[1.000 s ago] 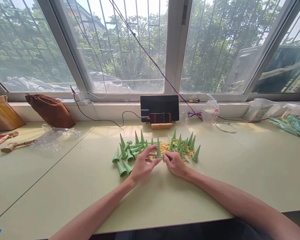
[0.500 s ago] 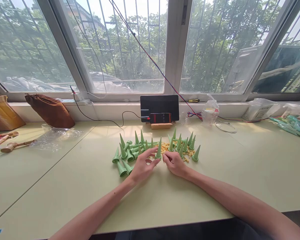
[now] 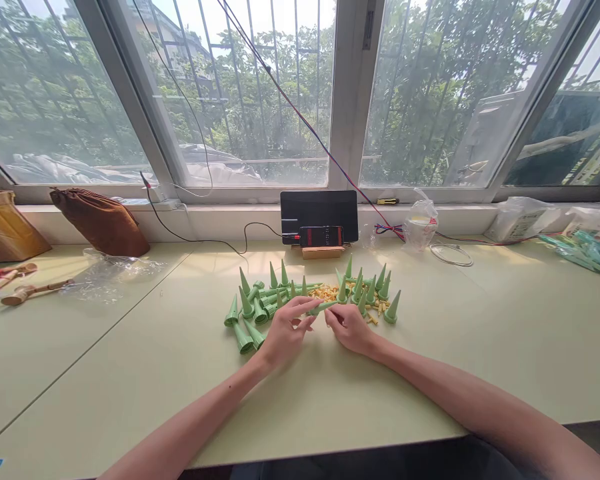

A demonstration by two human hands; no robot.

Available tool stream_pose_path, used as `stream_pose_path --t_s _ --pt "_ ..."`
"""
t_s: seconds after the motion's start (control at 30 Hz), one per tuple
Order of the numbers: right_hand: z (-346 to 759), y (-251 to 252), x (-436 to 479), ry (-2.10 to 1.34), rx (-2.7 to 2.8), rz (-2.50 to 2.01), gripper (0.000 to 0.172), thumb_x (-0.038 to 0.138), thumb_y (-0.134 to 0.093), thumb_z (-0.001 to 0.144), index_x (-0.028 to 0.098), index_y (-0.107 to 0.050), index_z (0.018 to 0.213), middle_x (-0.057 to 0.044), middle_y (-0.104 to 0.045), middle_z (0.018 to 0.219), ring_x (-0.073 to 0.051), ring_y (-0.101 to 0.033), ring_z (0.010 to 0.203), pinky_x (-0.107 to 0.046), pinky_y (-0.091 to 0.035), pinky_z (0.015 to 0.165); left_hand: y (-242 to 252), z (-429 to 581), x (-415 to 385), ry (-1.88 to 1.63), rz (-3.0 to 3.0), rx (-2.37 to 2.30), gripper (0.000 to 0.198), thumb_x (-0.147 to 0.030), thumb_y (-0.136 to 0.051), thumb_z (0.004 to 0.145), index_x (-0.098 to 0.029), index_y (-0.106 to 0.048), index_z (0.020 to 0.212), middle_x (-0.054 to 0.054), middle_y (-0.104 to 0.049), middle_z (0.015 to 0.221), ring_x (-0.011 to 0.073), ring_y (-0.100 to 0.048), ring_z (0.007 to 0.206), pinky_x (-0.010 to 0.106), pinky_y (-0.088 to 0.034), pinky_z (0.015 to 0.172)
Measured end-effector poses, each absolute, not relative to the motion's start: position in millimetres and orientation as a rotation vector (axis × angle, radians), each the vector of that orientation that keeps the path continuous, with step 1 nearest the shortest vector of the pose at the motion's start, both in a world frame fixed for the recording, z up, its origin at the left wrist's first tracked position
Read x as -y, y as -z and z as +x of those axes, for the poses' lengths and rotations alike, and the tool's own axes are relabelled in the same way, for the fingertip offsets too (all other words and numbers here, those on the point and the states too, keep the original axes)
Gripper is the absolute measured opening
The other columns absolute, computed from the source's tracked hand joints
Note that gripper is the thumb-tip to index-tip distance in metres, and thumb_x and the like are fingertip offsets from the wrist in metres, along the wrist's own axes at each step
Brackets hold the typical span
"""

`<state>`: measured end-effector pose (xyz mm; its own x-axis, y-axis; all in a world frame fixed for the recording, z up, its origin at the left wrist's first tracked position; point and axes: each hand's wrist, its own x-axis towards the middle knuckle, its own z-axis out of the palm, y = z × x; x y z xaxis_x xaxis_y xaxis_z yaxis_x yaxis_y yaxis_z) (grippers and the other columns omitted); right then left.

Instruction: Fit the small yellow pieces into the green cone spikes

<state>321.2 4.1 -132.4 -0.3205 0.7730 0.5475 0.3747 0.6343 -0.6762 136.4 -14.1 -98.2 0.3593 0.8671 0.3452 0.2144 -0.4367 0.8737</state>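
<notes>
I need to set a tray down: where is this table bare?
Bare: table right of the green cones, up to the cable coil; left of them, up to the plastic wrap. Crowded: cones and yellow pieces between the left hand, right hand and phone.

Green cone (image 3: 324,307): slender, pale green plastic, hollow at the base, held almost level just above the table (image 3: 430,360). Wide end pinched in the left hand (image 3: 285,330); tip points right, apparently touching the right hand (image 3: 351,327).
</notes>
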Motion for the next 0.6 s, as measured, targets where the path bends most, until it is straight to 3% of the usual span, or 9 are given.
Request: stream_pose_path --t_s 0.3,0.5,0.6 --pt "322.2 131.8 -3.5 -0.583 1.977 -0.895 0.022 0.017 -0.044 0.083 0.019 -0.043 0.062 0.003 -0.045 0.055 -0.010 -0.036 0.051 -0.024 -0.027 0.052 102.1 136.1 11.3 -1.141 1.883 -0.960 0.028 -0.032 -0.055 0.088 -0.029 -0.072 0.111 0.007 -0.059 0.123 0.0206 -0.065 0.095 0.037 -0.064 0.073" --pt "319.9 133.0 -3.2 -0.536 1.973 -0.908 0.023 0.015 -0.046 0.080 0.020 -0.035 0.061 0.005 -0.037 0.055 -0.010 -0.030 0.051 -0.024 -0.024 0.051 97.5 137.6 15.6 -1.143 1.928 -1.019 0.030 -0.030 -0.056 0.087 -0.027 -0.070 0.114 0.008 -0.060 0.121 0.0245 -0.059 0.110 0.034 -0.062 0.075" --pt "318.7 133.3 -3.0 -0.507 1.953 -0.929 0.024 0.015 -0.045 0.081 0.020 -0.033 0.061 0.005 -0.035 0.055 -0.010 -0.028 0.051 -0.024 -0.023 0.051 97.2 138.6 15.7 -1.161 1.864 -1.059 0.034 -0.031 -0.059 0.085 -0.026 -0.064 0.119 0.008 -0.060 0.122 0.0230 -0.061 0.107 0.033 -0.062 0.075"
